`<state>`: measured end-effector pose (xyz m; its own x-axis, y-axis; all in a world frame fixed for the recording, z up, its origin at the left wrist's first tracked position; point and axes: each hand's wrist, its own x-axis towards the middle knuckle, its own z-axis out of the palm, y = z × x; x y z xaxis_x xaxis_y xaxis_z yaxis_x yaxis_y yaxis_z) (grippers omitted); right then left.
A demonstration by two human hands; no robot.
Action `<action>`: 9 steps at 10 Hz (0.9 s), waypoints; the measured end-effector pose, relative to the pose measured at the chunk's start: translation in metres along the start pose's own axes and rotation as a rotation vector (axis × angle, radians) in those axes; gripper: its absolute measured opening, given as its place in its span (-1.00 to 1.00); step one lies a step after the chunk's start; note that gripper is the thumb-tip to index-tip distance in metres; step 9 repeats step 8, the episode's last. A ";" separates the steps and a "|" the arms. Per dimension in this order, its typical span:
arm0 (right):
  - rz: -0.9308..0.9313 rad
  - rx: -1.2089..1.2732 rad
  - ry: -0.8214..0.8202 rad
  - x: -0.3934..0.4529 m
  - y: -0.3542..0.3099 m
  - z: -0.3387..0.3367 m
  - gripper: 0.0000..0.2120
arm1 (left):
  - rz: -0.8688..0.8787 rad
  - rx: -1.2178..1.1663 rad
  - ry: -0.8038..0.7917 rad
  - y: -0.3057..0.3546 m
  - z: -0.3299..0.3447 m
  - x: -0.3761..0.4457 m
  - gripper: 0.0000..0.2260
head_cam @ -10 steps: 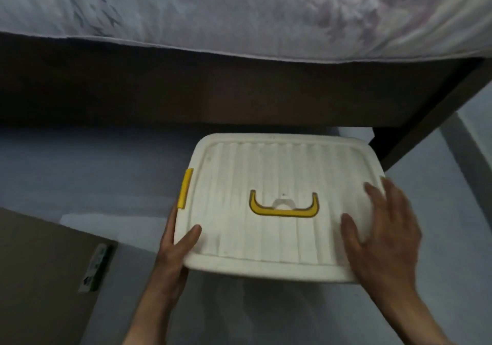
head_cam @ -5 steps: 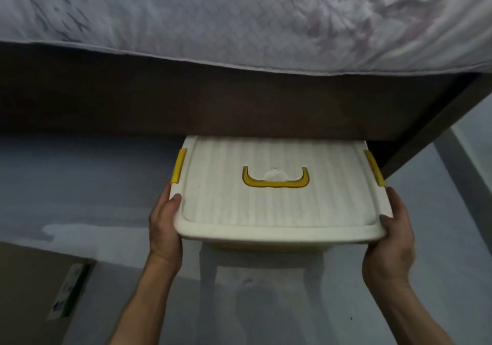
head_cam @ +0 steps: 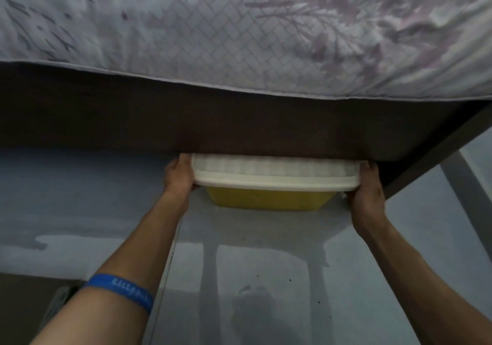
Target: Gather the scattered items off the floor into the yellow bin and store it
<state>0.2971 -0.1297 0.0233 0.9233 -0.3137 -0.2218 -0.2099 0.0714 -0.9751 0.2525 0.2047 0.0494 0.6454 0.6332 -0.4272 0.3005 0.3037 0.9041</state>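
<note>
The yellow plastic bin with its white ribbed lid has slid much farther under the dark wooden bed frame; only its near edge shows. Left hand and right hand each grip a lid corner. Storing looks nearly finished.

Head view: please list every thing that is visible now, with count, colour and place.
bin: one, yellow, on the floor, mostly under the bed
lid: one, white, on the bin
bed frame: one, dark brown, above the bin
mattress: one, pale with purple print, on the frame
floor: grey, glossy
wristband: one, blue, left forearm
left hand: grips lid's left edge
right hand: grips lid's right edge
</note>
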 end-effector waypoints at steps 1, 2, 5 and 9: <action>0.040 0.039 0.009 0.012 -0.001 0.005 -0.47 | -0.021 0.000 0.033 0.006 0.008 0.009 -0.75; 0.047 0.072 0.014 0.025 0.000 0.010 -0.52 | -0.052 0.007 0.054 0.011 0.013 0.018 -0.65; 0.130 0.075 0.059 0.041 0.001 0.013 -0.56 | -0.051 -0.013 0.039 0.010 0.019 0.021 -0.64; 0.232 0.102 0.008 -0.001 -0.010 0.005 -0.62 | -0.197 0.188 0.057 0.007 0.003 -0.021 -0.51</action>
